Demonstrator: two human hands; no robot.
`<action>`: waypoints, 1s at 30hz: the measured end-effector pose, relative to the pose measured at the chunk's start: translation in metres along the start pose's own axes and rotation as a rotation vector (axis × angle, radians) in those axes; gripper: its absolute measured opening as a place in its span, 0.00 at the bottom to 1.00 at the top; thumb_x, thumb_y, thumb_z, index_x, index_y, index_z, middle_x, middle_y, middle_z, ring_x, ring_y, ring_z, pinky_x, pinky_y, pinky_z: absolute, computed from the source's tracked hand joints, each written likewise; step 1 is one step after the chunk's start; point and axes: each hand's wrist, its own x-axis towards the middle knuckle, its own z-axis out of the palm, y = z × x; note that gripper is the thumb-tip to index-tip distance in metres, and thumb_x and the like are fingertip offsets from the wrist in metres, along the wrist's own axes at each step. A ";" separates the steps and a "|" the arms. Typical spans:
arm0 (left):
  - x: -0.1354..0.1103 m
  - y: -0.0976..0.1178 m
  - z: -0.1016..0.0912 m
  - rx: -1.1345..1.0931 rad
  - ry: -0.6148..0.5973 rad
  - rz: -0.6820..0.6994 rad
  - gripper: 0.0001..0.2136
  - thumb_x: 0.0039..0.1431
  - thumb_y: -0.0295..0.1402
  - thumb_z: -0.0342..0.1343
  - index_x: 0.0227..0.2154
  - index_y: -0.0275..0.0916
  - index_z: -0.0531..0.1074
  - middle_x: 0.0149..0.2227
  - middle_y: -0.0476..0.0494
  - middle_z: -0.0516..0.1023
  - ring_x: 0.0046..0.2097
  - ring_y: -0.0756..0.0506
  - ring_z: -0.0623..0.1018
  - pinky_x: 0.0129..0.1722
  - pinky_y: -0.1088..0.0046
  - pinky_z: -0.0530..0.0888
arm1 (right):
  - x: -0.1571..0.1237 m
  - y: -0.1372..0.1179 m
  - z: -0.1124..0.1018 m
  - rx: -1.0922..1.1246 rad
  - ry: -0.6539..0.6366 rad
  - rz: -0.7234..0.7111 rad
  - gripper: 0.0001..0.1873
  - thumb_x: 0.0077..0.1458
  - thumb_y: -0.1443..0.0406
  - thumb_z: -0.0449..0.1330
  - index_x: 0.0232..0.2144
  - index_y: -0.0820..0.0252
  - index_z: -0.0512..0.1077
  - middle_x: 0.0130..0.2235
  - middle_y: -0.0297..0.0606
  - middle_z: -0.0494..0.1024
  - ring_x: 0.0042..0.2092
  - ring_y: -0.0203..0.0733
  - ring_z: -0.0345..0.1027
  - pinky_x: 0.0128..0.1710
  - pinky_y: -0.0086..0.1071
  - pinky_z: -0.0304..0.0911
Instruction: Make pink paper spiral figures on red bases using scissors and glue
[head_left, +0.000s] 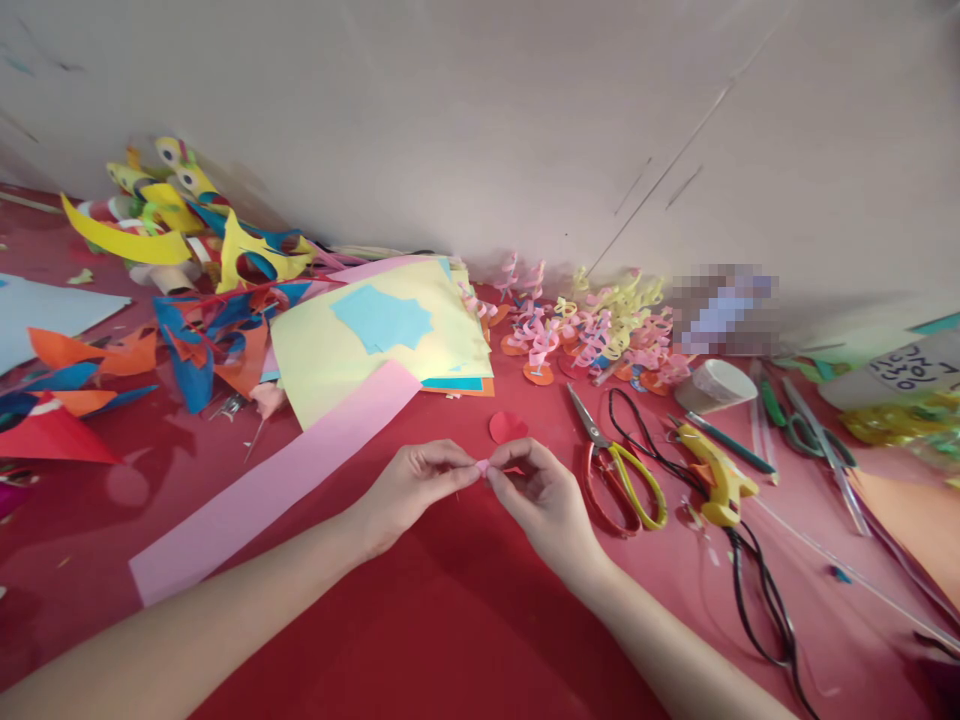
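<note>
Between the fingertips of both hands is a small pink piece of paper (484,467), mostly covered by the fingers. My left hand (420,485) pinches it from the left, and my right hand (541,495) pinches it from the right. Just beyond the fingers, a red paper circle (508,427) lies on the red table (450,640). A long pink paper strip (277,485) stretches diagonally to the left of my left hand. Scissors (616,465) with red and yellow handles rest to the right of my right hand.
A yellow glue gun (712,475) with a black cord lies at the right, near a paper cup (716,387). Coloured paper sheets (315,370) are stacked at the back. Several curled paper pieces (592,335) stand along the wall. Orange and blue scraps (191,345) cover the left.
</note>
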 end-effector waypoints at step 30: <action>-0.002 0.004 0.001 0.123 0.027 0.016 0.10 0.55 0.39 0.56 0.26 0.40 0.76 0.28 0.48 0.75 0.35 0.47 0.73 0.39 0.69 0.68 | 0.013 0.000 -0.014 0.198 -0.225 0.163 0.10 0.49 0.61 0.64 0.33 0.57 0.70 0.32 0.33 0.72 0.35 0.35 0.68 0.38 0.31 0.66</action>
